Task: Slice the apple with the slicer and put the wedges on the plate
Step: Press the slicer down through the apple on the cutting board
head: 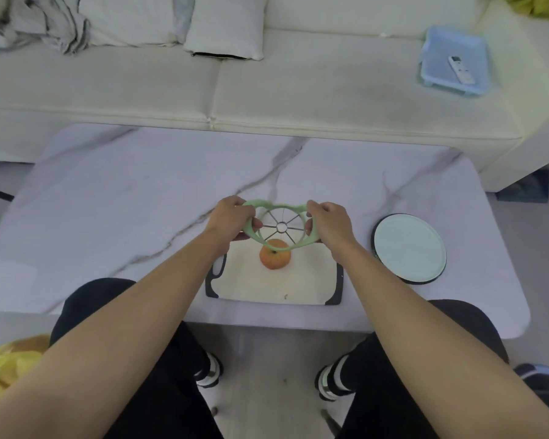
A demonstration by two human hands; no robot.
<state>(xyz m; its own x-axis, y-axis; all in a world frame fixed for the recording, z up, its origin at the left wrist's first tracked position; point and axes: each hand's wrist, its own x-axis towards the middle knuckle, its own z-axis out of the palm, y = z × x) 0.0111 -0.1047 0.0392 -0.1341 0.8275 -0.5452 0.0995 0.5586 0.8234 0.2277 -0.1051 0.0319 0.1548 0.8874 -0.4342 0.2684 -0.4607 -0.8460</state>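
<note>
Holding one green slicer (278,224) in the air with both hands, I have it tilted above the single apple (275,255), its near rim overlapping the top of the fruit in this view; whether it touches I cannot tell.

Left to right on the counter (108,217):
- My left hand (232,220), one grip closed around the slicer's left handle, thumb underneath and fingers curled over the top.
- One cutting board (267,286), white with dark corner grips, lying flat near my edge of the counter. The apple, orange-red and whole, stands on the far half of the board, stem side up.
- The slicer's ring of metal blades, spokes meeting at a small centre circle; I count eight spokes, though the near ones are partly lost against the apple.
- My right hand (328,224), second grip closed around the right handle in the same manner.
- One round plate (409,248), pale with a dark rim, on the counter to the right of the board and apart from it. No wedges on it.

Beyond the counter: one white sofa (298,96), carrying one cushion (225,26), and at far right one blue tray (438,45) with one remote control (460,69) in it.
</note>
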